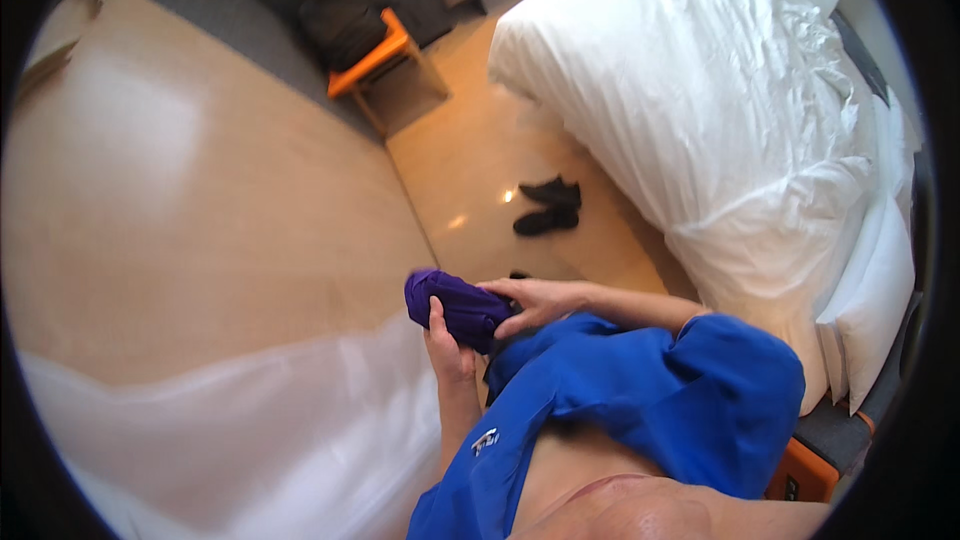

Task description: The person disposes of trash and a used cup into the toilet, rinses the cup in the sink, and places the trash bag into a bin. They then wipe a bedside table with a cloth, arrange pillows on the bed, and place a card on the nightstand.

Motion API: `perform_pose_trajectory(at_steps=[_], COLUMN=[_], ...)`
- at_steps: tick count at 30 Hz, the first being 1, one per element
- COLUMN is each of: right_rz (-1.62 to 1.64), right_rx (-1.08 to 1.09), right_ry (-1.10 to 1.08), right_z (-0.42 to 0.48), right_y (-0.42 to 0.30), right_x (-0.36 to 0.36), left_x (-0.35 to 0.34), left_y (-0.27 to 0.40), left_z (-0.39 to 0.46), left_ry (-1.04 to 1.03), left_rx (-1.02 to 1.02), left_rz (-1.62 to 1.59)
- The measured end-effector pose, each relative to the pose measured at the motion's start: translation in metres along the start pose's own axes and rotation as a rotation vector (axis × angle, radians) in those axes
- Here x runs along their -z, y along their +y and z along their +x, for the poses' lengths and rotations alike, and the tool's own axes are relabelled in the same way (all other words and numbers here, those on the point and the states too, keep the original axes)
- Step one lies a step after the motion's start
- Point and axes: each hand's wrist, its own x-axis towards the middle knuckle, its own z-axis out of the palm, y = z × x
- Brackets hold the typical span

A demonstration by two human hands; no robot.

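Observation:
A rolled or folded bundle of purple cloth (pixel 461 311) is held between my two hands in front of my blue shirt. My left hand (pixel 450 349) supports it from below, with the thumb laid up along its side. On the bundle's other end rests my right hand (pixel 536 305), its thumb and fingers spread around the edge. Something dark, partly hidden, shows just under the cloth by my right hand. A pair of black shoes (pixel 549 208) stands on the light floor beyond my hands.
A bed with rumpled white bedding (pixel 675 90) and white pillows (pixel 874 300) is on the right. An orange-framed seat (pixel 375 60) bears a dark bag (pixel 341 34). Sheer white fabric (pixel 262 435) hangs at lower left, beside a broad pale surface (pixel 225 240). An orange cabinet (pixel 806 472) is by the bed.

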Motion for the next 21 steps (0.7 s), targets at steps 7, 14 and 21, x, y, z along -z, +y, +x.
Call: perform_pose_trajectory(at_steps=[7,14,21], right_rz=[0.044,0.445,0.333], right_rx=[0.073,-0.132,-0.108], right_ry=[0.524,0.676,0.807], right_z=[0.058,0.123,0.237], right_y=[0.018,0.059,0.058], right_x=[0.060,0.140,0.244], left_x=[-0.079,-0.140,-0.181], left_y=[0.058,0.075,0.105], left_z=[0.114,0.226,0.347], left_ry=[-0.292,-0.514,-0.473], left_rx=[0.008,0.130,0.247], left_rz=[0.182,0.295,0.484])
